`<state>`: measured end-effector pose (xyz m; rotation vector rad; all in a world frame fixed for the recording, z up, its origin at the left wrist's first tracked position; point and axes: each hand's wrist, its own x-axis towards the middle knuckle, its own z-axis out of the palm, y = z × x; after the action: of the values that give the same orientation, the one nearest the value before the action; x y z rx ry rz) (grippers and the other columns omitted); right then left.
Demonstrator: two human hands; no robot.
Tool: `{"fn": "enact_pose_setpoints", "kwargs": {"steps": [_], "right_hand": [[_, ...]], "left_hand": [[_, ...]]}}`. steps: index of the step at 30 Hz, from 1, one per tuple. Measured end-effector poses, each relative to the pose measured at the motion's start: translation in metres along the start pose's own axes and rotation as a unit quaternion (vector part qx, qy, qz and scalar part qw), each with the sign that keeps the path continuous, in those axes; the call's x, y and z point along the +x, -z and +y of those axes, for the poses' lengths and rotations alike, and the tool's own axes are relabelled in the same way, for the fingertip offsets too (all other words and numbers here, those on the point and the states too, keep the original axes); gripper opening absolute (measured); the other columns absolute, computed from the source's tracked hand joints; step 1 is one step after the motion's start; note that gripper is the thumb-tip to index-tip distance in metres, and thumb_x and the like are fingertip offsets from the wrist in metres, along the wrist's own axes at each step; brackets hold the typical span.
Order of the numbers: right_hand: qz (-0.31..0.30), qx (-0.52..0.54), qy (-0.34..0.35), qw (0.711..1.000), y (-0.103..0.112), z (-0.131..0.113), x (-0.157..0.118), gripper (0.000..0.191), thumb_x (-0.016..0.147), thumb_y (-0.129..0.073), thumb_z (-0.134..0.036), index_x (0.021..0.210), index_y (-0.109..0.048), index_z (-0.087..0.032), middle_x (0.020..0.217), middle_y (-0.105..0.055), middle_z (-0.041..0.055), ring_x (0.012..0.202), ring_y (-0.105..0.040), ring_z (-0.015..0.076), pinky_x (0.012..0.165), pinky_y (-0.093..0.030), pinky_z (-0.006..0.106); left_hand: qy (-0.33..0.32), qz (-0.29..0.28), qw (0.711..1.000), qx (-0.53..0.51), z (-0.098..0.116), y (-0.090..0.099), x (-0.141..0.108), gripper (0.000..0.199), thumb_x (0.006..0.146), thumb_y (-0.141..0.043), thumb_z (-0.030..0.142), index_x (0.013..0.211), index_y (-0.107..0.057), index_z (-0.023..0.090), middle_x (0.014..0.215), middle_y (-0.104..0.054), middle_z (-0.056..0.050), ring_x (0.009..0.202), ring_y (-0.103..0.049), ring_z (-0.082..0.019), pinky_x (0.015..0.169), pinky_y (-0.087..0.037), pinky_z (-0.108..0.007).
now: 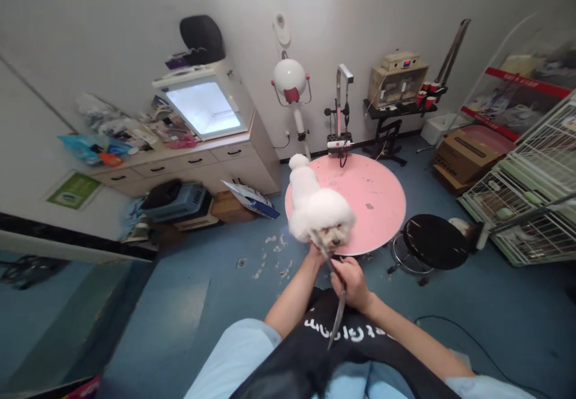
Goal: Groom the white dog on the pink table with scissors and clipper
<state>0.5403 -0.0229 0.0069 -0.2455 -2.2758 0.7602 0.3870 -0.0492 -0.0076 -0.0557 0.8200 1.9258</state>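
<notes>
A fluffy white dog (324, 207) stands on a round pink grooming table (373, 192), its face turned toward me at the near edge. My left hand (317, 254) is at the dog's chin, its fingers partly hidden by the fur and a tool. Just beside it, my right hand (353, 280) is closed on scissors (338, 320), a tapered blade pointing down toward my black apron (315, 351). A second slim metal length runs from this hand up past the dog's cheek. I cannot make out whether it belongs to the scissors or is a comb.
White fur clumps (283, 273) lie on the blue floor left of the table. A black stool (434, 241) stands to the right, near wire cages (517, 207). A grooming arm (344, 75) and a white dryer (289, 78) rise behind. A cabinet (265, 153) stands at left.
</notes>
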Motion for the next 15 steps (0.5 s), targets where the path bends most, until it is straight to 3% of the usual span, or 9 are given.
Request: {"fn": "enact_pose_setpoints", "kwargs": {"steps": [3,7,11,15], "right_hand": [[0.073,-0.053,-0.100,0.991,-0.003,0.011,-0.005,0.045,0.098,-0.042,-0.022,0.133,-0.067,-0.012,0.077,-0.070,0.0080,0.073,-0.065,0.0240,0.080,-0.053,0.040],[0.022,-0.073,-0.157,0.985,-0.015,0.027,0.014,0.051,0.093,-0.041,-0.019,0.135,-0.067,-0.008,0.073,-0.069,0.0069,0.072,-0.065,0.0228,0.088,-0.051,0.040],[0.025,-0.099,-0.232,0.967,-0.022,0.039,0.027,0.054,0.092,-0.040,-0.017,0.136,-0.067,-0.004,0.088,-0.075,0.0144,0.083,-0.067,0.0255,0.092,-0.048,0.041],[0.041,-0.052,-0.195,0.979,-0.031,0.042,0.024,0.051,0.094,-0.042,-0.020,0.136,-0.067,-0.008,0.088,-0.076,0.0123,0.082,-0.067,0.0246,0.094,-0.049,0.040]], "left_hand": [[0.023,0.031,0.998,-0.055,0.013,-0.012,0.013,0.023,0.099,-0.054,0.029,0.090,-0.070,0.016,0.090,-0.073,-0.008,0.083,-0.069,-0.018,0.075,-0.057,-0.029],[0.025,0.089,0.988,-0.123,0.024,-0.014,0.015,0.021,0.099,-0.054,0.029,0.093,-0.070,0.016,0.093,-0.073,-0.007,0.082,-0.066,-0.017,0.077,-0.056,-0.030],[0.030,0.094,0.991,-0.095,0.027,0.001,0.015,0.015,0.094,-0.062,0.029,0.097,-0.071,0.017,0.096,-0.074,-0.007,0.087,-0.067,-0.019,0.074,-0.054,-0.029],[0.041,0.091,0.991,-0.086,0.024,0.019,0.015,0.016,0.091,-0.064,0.029,0.098,-0.071,0.015,0.095,-0.075,-0.008,0.087,-0.069,-0.020,0.076,-0.056,-0.031]]}}
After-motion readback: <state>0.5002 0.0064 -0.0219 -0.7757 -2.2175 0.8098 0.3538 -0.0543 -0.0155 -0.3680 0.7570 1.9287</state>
